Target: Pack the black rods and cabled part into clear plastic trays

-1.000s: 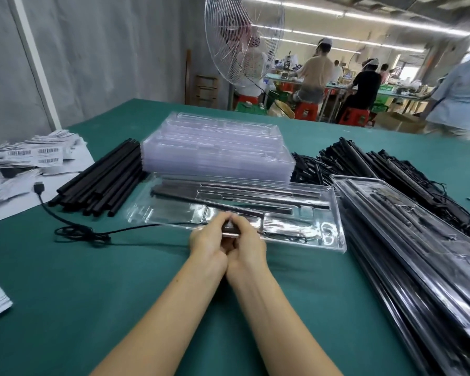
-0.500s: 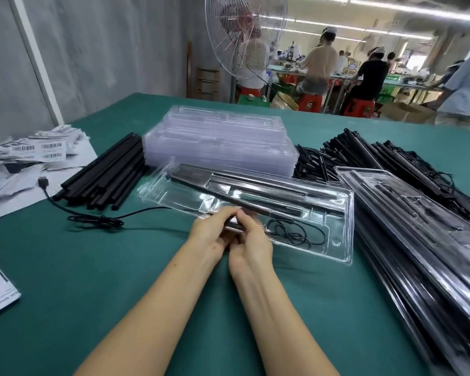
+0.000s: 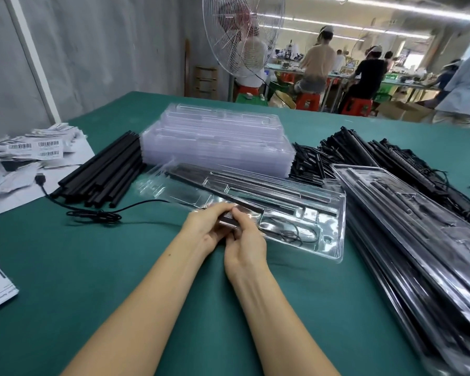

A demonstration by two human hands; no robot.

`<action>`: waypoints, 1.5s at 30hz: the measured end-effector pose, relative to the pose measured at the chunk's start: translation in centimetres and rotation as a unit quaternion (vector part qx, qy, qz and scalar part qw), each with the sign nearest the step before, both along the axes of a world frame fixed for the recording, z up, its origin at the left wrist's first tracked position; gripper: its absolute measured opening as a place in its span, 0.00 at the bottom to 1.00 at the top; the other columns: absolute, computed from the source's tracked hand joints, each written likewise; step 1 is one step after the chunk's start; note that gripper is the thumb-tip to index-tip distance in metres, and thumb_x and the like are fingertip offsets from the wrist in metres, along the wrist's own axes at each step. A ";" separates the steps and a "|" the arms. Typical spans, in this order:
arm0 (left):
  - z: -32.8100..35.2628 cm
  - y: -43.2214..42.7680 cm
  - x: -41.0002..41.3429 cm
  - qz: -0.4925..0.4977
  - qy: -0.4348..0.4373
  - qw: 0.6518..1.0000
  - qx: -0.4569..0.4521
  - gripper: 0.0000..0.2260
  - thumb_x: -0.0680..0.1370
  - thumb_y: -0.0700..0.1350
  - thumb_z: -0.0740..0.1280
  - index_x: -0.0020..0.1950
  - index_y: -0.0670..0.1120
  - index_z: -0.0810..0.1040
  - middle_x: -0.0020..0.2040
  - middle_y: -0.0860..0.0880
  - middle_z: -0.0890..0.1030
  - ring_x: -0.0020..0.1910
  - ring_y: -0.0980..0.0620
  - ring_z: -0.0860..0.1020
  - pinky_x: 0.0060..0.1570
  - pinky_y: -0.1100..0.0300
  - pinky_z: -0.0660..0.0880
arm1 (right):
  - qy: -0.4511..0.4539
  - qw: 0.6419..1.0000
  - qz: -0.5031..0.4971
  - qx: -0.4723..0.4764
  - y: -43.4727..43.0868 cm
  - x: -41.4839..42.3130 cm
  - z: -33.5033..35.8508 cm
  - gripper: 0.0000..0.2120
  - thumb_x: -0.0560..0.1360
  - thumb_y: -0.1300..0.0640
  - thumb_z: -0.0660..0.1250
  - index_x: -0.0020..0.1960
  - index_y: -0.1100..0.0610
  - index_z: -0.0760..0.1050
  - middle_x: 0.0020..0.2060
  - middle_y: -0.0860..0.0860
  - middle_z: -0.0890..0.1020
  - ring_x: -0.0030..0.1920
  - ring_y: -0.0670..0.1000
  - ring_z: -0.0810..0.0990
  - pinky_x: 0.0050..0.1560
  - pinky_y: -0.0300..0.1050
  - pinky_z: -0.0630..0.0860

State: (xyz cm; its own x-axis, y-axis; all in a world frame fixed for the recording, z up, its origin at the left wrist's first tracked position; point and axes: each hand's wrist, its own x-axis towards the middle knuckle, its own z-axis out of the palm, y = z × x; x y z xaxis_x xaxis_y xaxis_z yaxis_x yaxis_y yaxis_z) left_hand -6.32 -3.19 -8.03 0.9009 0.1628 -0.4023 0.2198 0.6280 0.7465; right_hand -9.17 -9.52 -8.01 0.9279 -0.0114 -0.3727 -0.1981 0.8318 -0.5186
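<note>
- Left hand [image 3: 205, 226] and right hand [image 3: 246, 241] meet at the clear tray's [image 3: 334, 255] near edge, fingertips pinching a small dark part [image 3: 226, 220].
- Left of the hands, a black cable [image 3: 98, 213] trails over the green tabletop [image 3: 65, 267] to a plug [image 3: 40, 179].
- Beyond the hands, that tray holds black rods [image 3: 193, 175] in its slots. A coiled wire [image 3: 291, 236] sits in the compartment just right of them.
- Farther beyond stand stacked empty trays [image 3: 217, 142], with loose rods [image 3: 103, 172] to their left.
- Far right: packed trays [image 3: 418, 253], piled up.

Tray [image 3: 334, 240] clear glossy plastic; rods [image 3: 103, 169] matt blk; table [image 3: 92, 267] green cloth-like, matt.
</note>
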 end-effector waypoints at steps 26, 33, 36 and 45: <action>-0.5 0.1 0.2 -0.005 -0.004 0.999 0.033 0.04 0.73 0.35 0.70 0.40 0.41 0.76 0.30 0.46 0.79 0.28 0.52 0.79 0.28 0.62 0.78 | 0.004 1.000 0.007 0.000 -0.2 0.2 0.1 0.07 0.74 0.67 0.62 0.39 0.60 0.75 0.34 0.52 0.80 0.38 0.48 0.77 0.44 0.38 0.72; -0.3 0.7 0.2 -0.014 0.010 1.000 0.006 0.08 0.75 0.44 0.70 0.40 0.42 0.75 0.27 0.45 0.79 0.31 0.49 0.79 0.29 0.60 0.80 | 0.016 1.000 0.003 -0.021 -0.2 0.1 0.5 0.06 0.76 0.63 0.63 0.40 0.58 0.74 0.32 0.51 0.77 0.37 0.48 0.76 0.41 0.37 0.74; -0.1 0.8 0.2 -0.020 0.013 1.000 0.011 0.07 0.75 0.43 0.70 0.40 0.42 0.75 0.24 0.46 0.78 0.31 0.49 0.78 0.29 0.59 0.80 | 0.019 0.999 0.008 -0.039 -0.2 0.1 0.5 0.06 0.75 0.62 0.64 0.40 0.58 0.74 0.32 0.51 0.74 0.37 0.47 0.75 0.41 0.37 0.74; 0.3 0.6 -0.3 -0.027 0.026 0.999 -0.001 0.08 0.74 0.37 0.70 0.37 0.40 0.73 0.22 0.45 0.77 0.28 0.47 0.78 0.34 0.57 0.81 | 0.028 0.997 0.024 -0.073 -0.2 0.0 0.4 0.03 0.75 0.63 0.64 0.43 0.58 0.75 0.36 0.51 0.77 0.38 0.46 0.77 0.46 0.37 0.73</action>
